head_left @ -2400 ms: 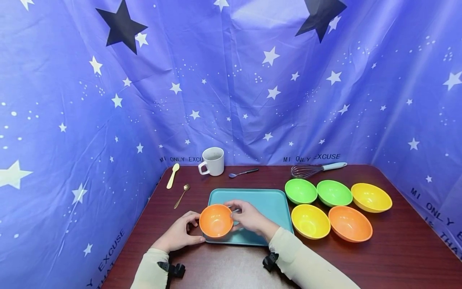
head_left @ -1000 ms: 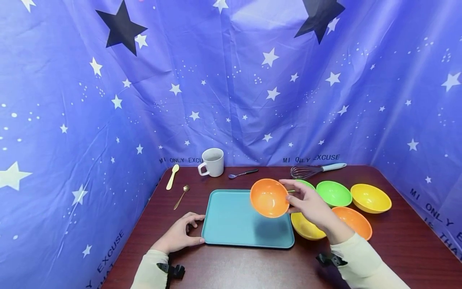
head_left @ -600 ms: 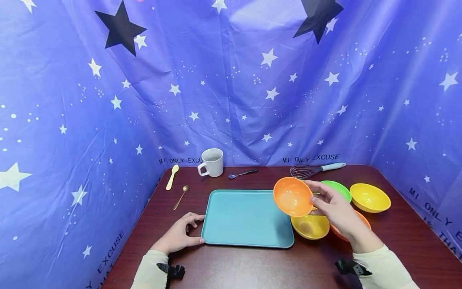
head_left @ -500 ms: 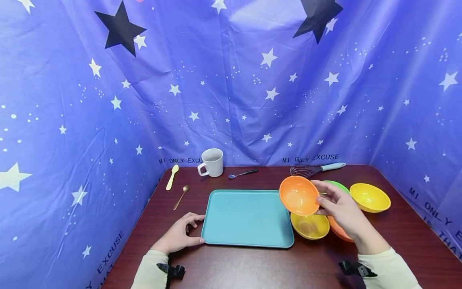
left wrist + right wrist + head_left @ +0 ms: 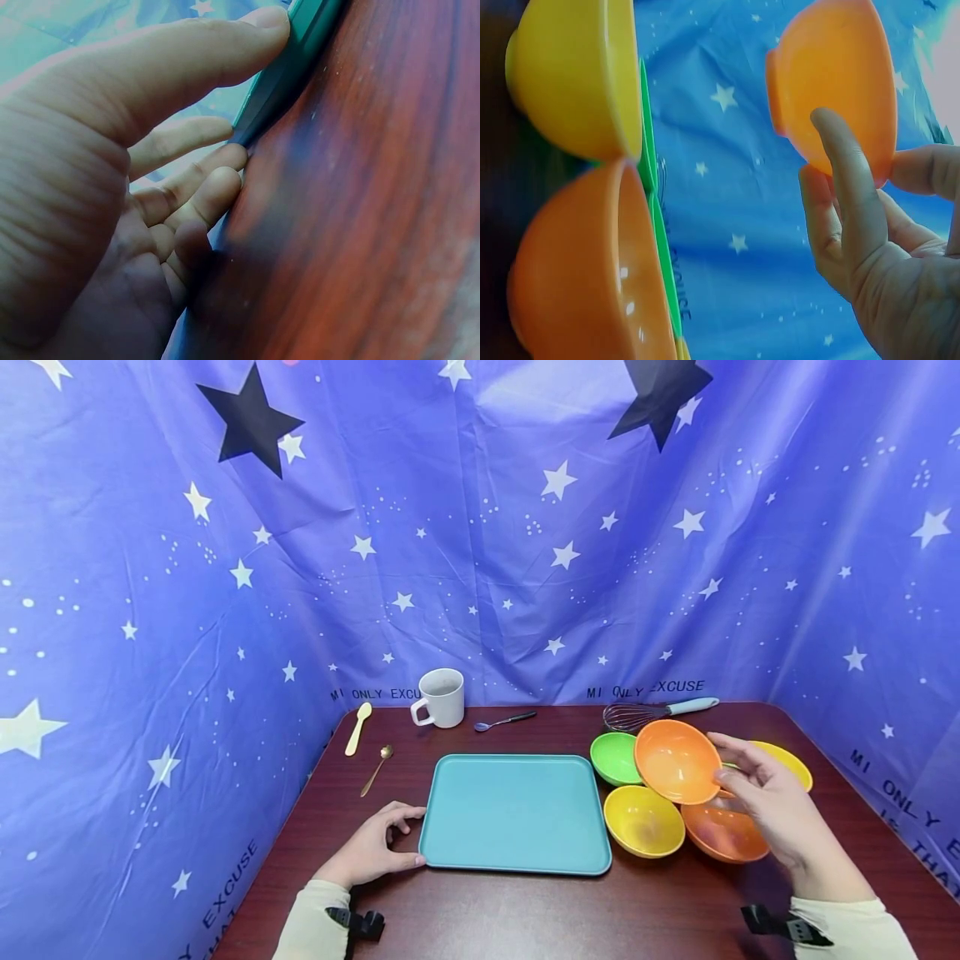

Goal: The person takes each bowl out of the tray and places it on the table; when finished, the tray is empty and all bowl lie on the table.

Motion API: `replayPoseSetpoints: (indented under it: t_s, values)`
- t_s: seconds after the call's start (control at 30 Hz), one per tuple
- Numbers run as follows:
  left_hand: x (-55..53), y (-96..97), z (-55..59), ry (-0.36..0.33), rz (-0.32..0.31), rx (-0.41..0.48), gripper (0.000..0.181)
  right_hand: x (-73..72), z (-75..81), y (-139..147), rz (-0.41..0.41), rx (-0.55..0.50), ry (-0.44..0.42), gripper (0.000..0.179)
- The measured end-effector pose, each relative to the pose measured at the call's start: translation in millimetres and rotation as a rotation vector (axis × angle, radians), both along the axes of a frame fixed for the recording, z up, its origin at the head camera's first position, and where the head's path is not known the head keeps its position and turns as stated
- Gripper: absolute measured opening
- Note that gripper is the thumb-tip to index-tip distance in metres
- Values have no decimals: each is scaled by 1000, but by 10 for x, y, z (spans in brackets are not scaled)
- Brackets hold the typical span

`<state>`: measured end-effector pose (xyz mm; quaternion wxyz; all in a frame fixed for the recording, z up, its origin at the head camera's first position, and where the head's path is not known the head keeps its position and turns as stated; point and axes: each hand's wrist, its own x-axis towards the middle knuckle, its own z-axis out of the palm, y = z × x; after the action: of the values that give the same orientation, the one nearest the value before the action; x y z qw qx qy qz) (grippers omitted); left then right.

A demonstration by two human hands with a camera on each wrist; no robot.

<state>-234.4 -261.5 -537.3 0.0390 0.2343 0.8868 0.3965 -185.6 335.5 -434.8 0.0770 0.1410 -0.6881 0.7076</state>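
My right hand (image 5: 772,802) pinches an orange bowl (image 5: 677,762) by its right rim. The bowl is held up over the group of bowls, overlapping a green bowl and another orange bowl (image 5: 723,833) in the head view. In the right wrist view, the held bowl (image 5: 840,67) is clear above the others, with the thumb at its rim and fingers along its outer wall. My left hand (image 5: 378,843) rests beside the teal tray (image 5: 517,814), its thumb and index fingertips at the tray's left edge. The left wrist view shows the other fingers loosely bent near the table.
A yellow bowl (image 5: 643,822), a green bowl (image 5: 615,758) and a partly covered yellow bowl (image 5: 787,764) stand right of the tray. Behind are a whisk (image 5: 660,713), a white mug (image 5: 442,697) and a dark-handled spoon (image 5: 504,722). A cream spoon (image 5: 359,728) and gold spoon (image 5: 377,770) lie left.
My right hand has lifted the orange bowl off the tray's left part and carried it rightward, over the other bowls. My left hand has stayed at the tray's edge.
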Motion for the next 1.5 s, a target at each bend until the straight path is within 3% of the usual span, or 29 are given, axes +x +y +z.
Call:
replayPoseSetpoints:
  t_s: [0.13, 0.3, 0.73, 0.87, 1.13, 1.37, 1.5]
  values:
    - [4, 1, 2, -1, 2, -2, 73, 13, -59, 125, 16, -92, 43, 51]
    - [1, 3, -2, -2, 3, -3, 73, 60, -106, 284, 5, -127, 78, 50]
    - [12, 4, 5, 1, 1, -6, 73, 100, -243, 779, -43, -242, 83, 52]
    - [17, 5, 9, -2, 4, -5, 73, 132, -271, 887, -36, -249, 114, 52]
    - [16, 7, 10, -2, 5, -3, 72, 211, -345, 1103, -41, -237, 87, 54]
    - [13, 10, 7, 14, -2, 0, 72, 291, -470, 1280, 27, -293, 94, 57]
    - [9, 8, 8, 5, 1, -4, 72, 329, -528, 1348, -14, -230, 69, 56]
